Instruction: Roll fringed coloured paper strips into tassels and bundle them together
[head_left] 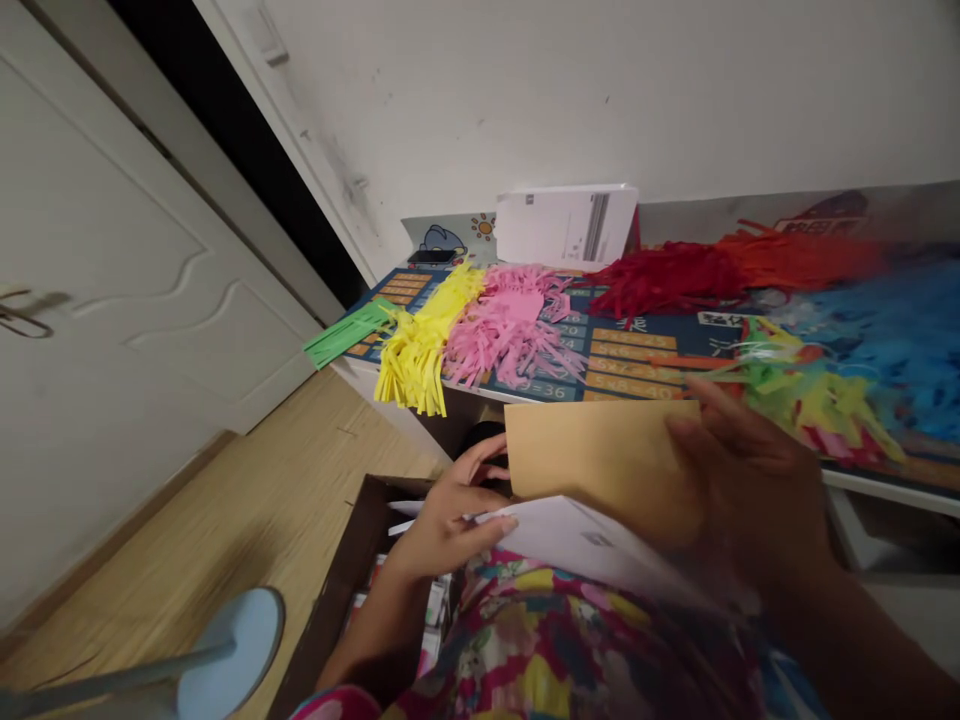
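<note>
My right hand [750, 490] grips a tan sheet of paper [600, 455] by its right edge, holding it up in front of the table. My left hand [450, 515] is closed on the left edge of a white sheet [577, 545] that lies lower, over my flowered lap. Both sheets hang just above an open dark brown box [352, 570] holding more papers.
On the table [637, 360] lie fringed paper strips: green [349, 333], yellow [424, 340], pink [510, 325], red and orange [720, 270], and a mixed pile [817, 395]. A white booklet [566, 225] leans on the wall. A white door is at left, a pale blue stool [232, 650] below.
</note>
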